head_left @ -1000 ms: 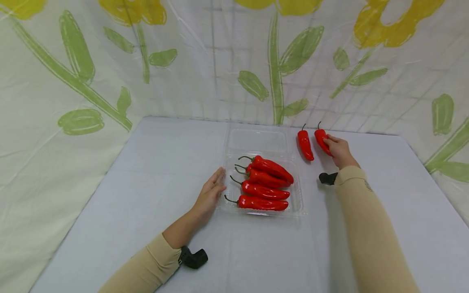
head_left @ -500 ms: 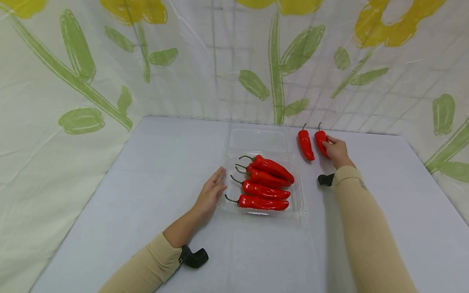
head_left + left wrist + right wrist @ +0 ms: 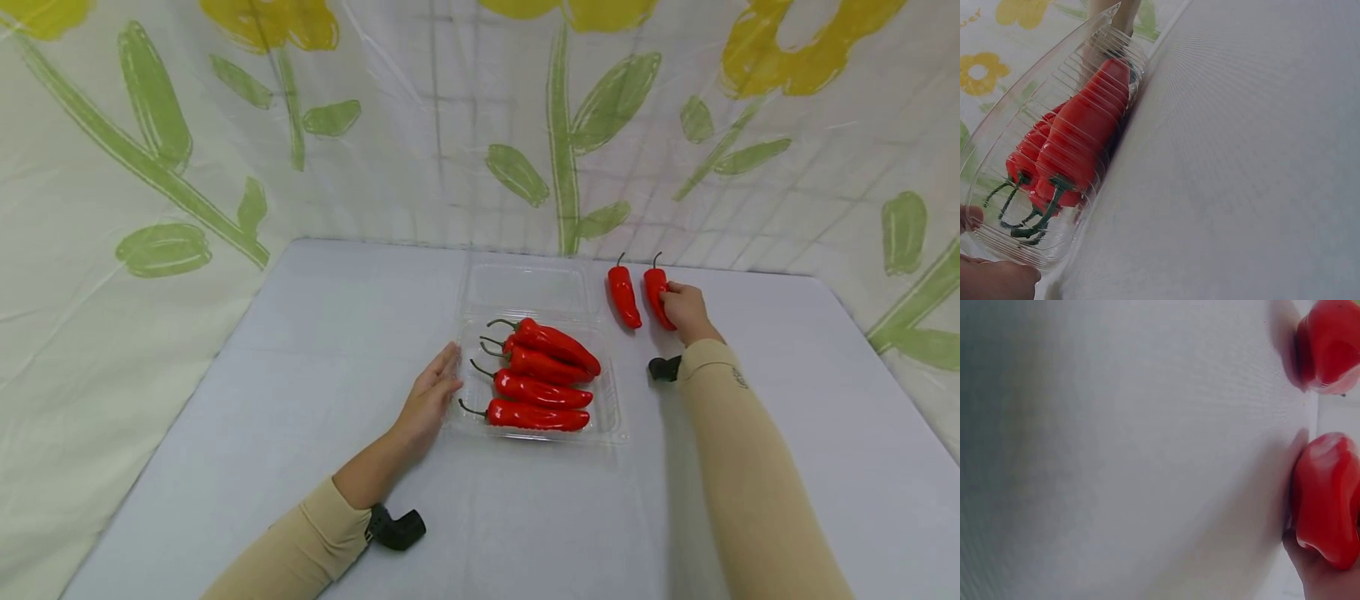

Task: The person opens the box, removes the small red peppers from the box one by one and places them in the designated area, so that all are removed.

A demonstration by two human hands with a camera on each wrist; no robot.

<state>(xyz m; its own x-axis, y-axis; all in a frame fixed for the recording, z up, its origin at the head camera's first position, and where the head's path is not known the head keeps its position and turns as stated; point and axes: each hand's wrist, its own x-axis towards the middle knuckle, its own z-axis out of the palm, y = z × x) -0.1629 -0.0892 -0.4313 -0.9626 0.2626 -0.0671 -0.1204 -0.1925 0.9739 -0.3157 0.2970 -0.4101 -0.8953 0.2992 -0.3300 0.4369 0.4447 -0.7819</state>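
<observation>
My left hand (image 3: 427, 402) rests with straight fingers against the left side of a clear plastic clamshell box (image 3: 613, 421). Its thumb (image 3: 1000, 279) shows at the box's lower corner in the left wrist view. Several glossy red peppers (image 3: 542, 390) with green stems lie crosswise in the box, stems to the left. At the back right, my right hand (image 3: 686, 311) grips a red pepper (image 3: 655, 286) from its right side, stem pointing to the back. In the right wrist view the gripped pepper (image 3: 1329, 500) hides most of that hand.
Left of the gripped pepper, another red pepper (image 3: 624, 297) lies on the white table (image 3: 322, 333), its stem also toward the back. The box's lid (image 3: 527, 287) lies open behind the peppers. A flower-printed curtain (image 3: 397, 167) hangs along the table's far edge.
The right hand has shifted slightly left and toward me, and the pepper in it has turned straighter, more in line with the one beside it. The left hand has stayed put.
</observation>
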